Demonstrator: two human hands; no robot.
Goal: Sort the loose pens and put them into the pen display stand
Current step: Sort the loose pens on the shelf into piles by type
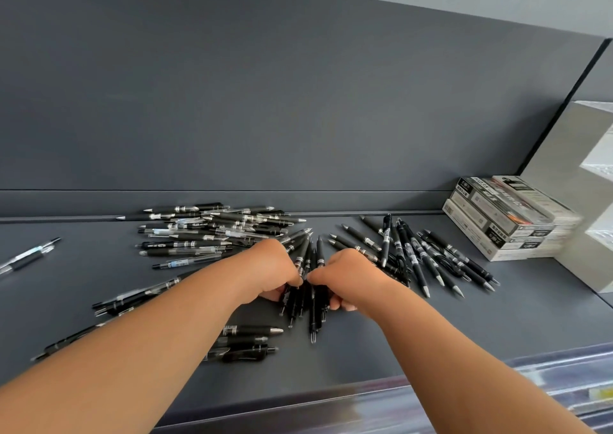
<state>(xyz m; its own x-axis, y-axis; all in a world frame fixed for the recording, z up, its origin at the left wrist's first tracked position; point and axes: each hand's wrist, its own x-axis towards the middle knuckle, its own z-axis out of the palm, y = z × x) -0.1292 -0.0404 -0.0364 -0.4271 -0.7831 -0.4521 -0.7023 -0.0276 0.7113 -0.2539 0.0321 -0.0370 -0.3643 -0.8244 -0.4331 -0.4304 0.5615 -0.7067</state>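
- Your left hand (275, 269) and right hand (346, 279) meet at frame centre, each grip closed around one shared bundle of black retractable pens (306, 296) resting on the dark grey matte surface (365, 354).
- A loose heap of black and clear pens (212, 231) lies at 11 o'clock from your hands; a fanned group of black pens (418, 256) lies at 2 o'clock.
- Stacked white-and-black cardboard pen boxes (504, 218) sit at 2 o'clock, well apart.
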